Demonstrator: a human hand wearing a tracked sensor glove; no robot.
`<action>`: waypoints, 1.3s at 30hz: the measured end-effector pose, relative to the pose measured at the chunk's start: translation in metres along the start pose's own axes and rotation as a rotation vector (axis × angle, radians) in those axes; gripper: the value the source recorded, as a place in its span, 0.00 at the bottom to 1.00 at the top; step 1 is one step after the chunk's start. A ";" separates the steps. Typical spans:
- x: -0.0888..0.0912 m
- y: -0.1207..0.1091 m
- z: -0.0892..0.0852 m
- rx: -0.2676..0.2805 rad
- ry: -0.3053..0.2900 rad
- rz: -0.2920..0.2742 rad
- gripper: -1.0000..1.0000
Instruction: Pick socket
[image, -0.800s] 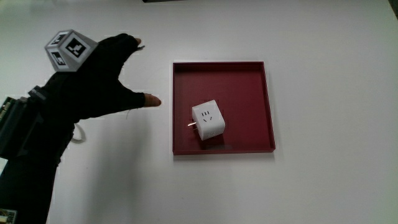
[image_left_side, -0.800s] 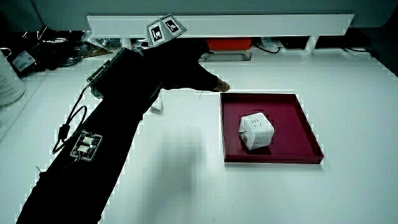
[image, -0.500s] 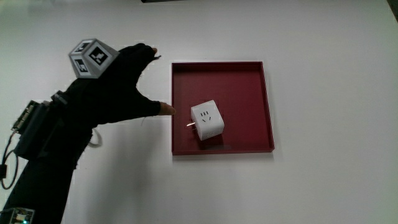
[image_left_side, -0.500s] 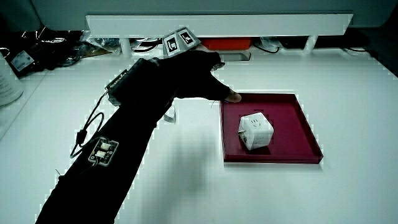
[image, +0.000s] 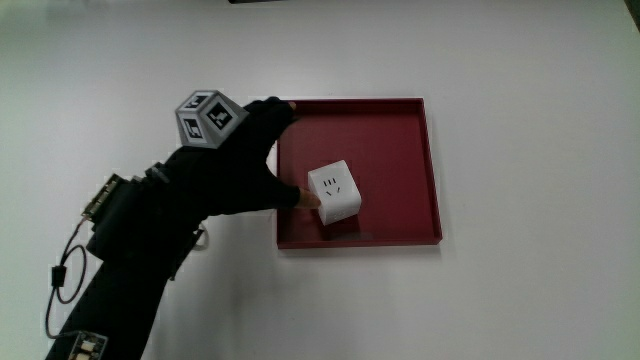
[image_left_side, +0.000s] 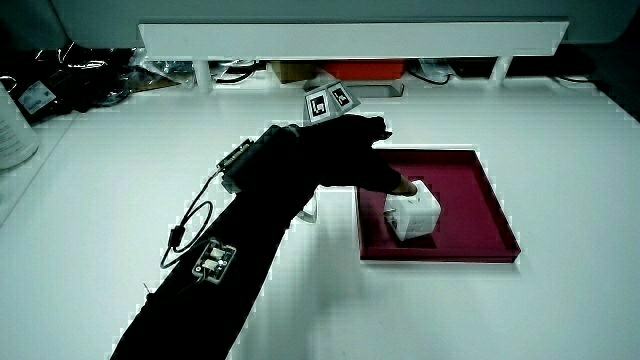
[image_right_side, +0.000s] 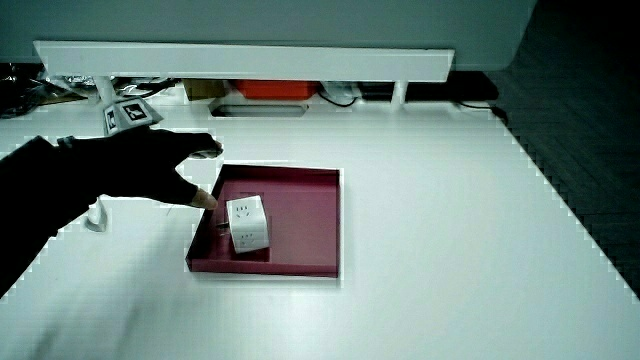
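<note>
The socket (image: 335, 192) is a white cube with metal prongs; it sits in a dark red square tray (image: 400, 130). Both side views show the socket (image_left_side: 413, 212) (image_right_side: 247, 224) and the tray (image_left_side: 470, 205) (image_right_side: 310, 215). The gloved hand (image: 245, 165) reaches over the tray's edge with its fingers spread. Its thumb tip touches the side of the socket, while the other fingers stay above the tray's rim. Nothing is held. In both side views the hand (image_left_side: 345, 155) (image_right_side: 150, 165) carries the patterned cube (image_left_side: 328, 101) on its back.
A low white partition (image_left_side: 350, 38) (image_right_side: 240, 58) runs along the table's edge farthest from the person, with cables and an orange box under it. A small white object (image_right_side: 96, 217) lies on the table under the forearm. Dark clutter (image_left_side: 70, 70) sits near the partition's end.
The hand has moved across the table toward the tray, and its thumb now meets the socket. The socket and tray have not moved.
</note>
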 end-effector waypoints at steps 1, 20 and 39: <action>-0.001 0.002 -0.004 -0.005 -0.008 -0.005 0.50; -0.002 0.036 -0.061 -0.054 0.042 0.017 0.50; 0.002 0.048 -0.086 -0.081 0.071 0.014 0.50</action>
